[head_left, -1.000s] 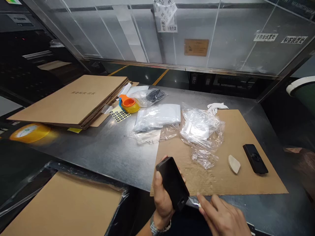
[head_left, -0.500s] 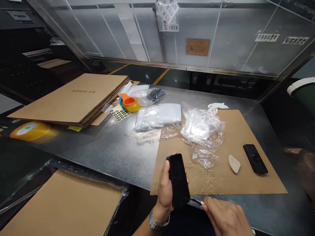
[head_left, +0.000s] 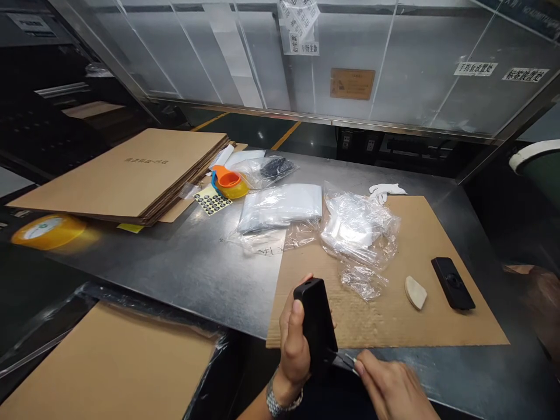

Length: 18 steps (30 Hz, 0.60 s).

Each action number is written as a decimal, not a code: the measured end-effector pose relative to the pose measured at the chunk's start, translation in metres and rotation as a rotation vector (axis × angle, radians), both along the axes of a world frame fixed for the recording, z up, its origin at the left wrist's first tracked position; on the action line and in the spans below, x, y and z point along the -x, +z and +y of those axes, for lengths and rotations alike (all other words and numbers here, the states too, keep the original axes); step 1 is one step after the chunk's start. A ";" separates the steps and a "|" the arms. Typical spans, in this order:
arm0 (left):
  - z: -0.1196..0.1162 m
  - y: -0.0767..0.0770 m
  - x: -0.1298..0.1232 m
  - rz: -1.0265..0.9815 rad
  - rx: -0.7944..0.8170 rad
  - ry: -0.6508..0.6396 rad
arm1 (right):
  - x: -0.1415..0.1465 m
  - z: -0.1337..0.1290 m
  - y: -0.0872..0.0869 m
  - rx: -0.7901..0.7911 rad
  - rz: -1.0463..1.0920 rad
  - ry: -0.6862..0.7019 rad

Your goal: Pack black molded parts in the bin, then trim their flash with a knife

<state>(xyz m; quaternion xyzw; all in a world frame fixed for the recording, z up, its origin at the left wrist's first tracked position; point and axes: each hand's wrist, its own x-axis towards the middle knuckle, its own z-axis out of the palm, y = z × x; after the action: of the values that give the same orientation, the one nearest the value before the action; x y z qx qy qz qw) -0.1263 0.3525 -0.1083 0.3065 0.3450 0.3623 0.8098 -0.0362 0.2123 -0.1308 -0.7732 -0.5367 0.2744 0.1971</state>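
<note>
My left hand (head_left: 294, 344), with a metal watch at the wrist, is wrapped round a black rectangular case (head_left: 315, 318) held upright and slightly tilted over the table's front edge. My right hand (head_left: 389, 382) pinches a thin metal tool (head_left: 345, 360), whose tip meets the lower right part of the case. The tip's exact contact is too small to tell. On the cardboard sheet (head_left: 455, 324) to the right lie a second black case (head_left: 453, 283) with a round part and a beige pad (head_left: 415, 293).
Crumpled clear plastic (head_left: 361, 227) and bagged white sheets (head_left: 282, 207) lie mid-table. Behind are a white glove (head_left: 387, 189) and an orange tape dispenser (head_left: 228, 179). Stacked cardboard (head_left: 126, 172) and a yellow tape roll (head_left: 48, 231) are at left. A person's arm (head_left: 545, 303) shows at far right.
My left hand has turned the black case so its top end shows more. The right hand and tool have shifted slightly left.
</note>
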 end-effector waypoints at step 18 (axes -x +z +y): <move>0.002 -0.020 -0.014 0.074 0.398 -0.274 | -0.005 0.014 0.008 -0.066 0.275 -0.178</move>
<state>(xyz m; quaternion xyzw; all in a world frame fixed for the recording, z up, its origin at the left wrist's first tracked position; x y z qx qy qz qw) -0.1127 0.3544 -0.1283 0.1979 0.3944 0.1621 0.8826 -0.0314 0.2261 -0.1225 -0.7660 -0.4429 0.3412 0.3172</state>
